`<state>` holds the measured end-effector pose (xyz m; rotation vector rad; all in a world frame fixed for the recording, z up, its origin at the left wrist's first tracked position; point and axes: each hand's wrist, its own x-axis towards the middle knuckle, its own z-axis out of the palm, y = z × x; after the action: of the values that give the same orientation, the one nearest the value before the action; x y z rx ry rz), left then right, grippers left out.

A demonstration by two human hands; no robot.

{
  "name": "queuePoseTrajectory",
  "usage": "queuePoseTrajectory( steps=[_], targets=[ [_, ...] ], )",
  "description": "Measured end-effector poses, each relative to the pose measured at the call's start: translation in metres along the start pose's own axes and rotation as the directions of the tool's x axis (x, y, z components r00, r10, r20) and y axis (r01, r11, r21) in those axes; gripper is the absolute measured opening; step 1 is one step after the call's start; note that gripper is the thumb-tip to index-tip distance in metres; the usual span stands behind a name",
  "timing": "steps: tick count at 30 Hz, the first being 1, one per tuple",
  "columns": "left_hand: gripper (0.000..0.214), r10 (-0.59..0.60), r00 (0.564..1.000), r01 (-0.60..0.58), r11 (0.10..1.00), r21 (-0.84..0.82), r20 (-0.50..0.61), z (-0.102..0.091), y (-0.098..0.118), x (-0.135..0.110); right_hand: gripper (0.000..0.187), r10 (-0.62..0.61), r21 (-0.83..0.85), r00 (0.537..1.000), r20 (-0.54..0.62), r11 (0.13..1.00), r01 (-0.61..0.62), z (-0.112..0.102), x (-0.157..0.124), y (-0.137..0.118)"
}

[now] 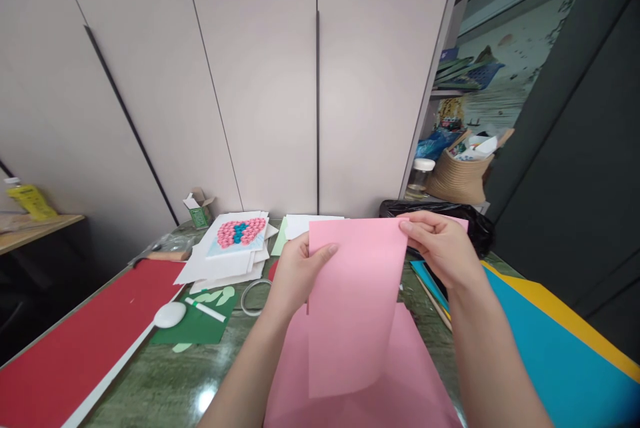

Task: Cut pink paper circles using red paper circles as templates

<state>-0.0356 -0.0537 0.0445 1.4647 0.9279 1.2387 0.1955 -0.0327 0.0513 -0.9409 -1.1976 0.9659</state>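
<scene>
A pink sheet of paper hangs upright between my two hands above the table. My left hand pinches its left edge near the top, thumb lying on the front. At the upper right, my right hand is closed on the top edge between thumb and fingers. A strip of pink shows behind the right hand; whether it is the same sheet folded back, I cannot tell. Below lies a larger pink sheet, flat on the green table.
On the left lie red card, a white spoon-shaped object, green paper with cut pieces, and a tape roll. White papers carry a pink-and-blue heart picture. Blue and yellow sheets lie right. Cabinet doors stand behind.
</scene>
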Motion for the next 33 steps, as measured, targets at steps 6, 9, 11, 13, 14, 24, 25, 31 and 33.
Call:
queuePoseTrajectory(
  steps=[6,9,11,13,14,24,25,31,33],
  targets=[
    [0.032,-0.024,1.000,0.024,0.998,-0.051,0.010,-0.0001,0.0007,0.0004,0.017,-0.021,0.024,1.000,0.020,1.000,0.020,0.0000,0.0004,0.0006],
    [0.031,-0.034,0.999,0.035,0.997,-0.075,0.010,0.0002,0.0018,0.0002,0.018,-0.026,0.025,1.000,0.017,0.999,0.026,0.0010,-0.0001,0.0006],
    [0.031,-0.037,0.999,0.037,0.996,-0.085,0.008,0.0004,0.0018,0.0003,0.019,-0.024,0.020,1.000,0.017,1.000,0.023,0.0011,-0.0003,0.0008],
    [0.031,-0.036,0.999,0.036,0.996,-0.082,0.005,0.0003,0.0009,0.0008,0.018,-0.028,0.003,1.000,0.010,1.000,0.028,0.0006,-0.0002,0.0012],
    [0.031,-0.033,0.999,0.033,0.997,-0.076,0.002,0.0001,0.0002,0.0011,0.018,-0.037,-0.008,0.999,0.001,0.999,0.037,0.0004,-0.0001,0.0015],
    [0.029,-0.020,1.000,0.019,0.996,-0.085,-0.008,-0.0032,-0.0011,0.0013,0.013,-0.204,-0.172,0.978,-0.046,0.966,0.193,0.0032,-0.0029,0.0009],
    [0.029,-0.017,1.000,0.016,0.996,-0.085,-0.008,-0.0031,-0.0015,0.0014,0.014,-0.195,-0.155,0.980,-0.045,0.970,0.186,0.0030,-0.0027,0.0013],
    [0.030,-0.009,1.000,0.008,0.995,-0.097,-0.005,-0.0033,-0.0047,0.0023,0.019,-0.062,-0.144,0.997,0.047,0.987,0.068,-0.0036,-0.0022,0.0018],
    [0.030,-0.003,1.000,0.003,0.995,-0.101,-0.006,-0.0033,-0.0049,0.0021,0.017,-0.054,-0.205,0.997,0.055,0.977,0.065,-0.0051,-0.0033,0.0001]
  ],
)
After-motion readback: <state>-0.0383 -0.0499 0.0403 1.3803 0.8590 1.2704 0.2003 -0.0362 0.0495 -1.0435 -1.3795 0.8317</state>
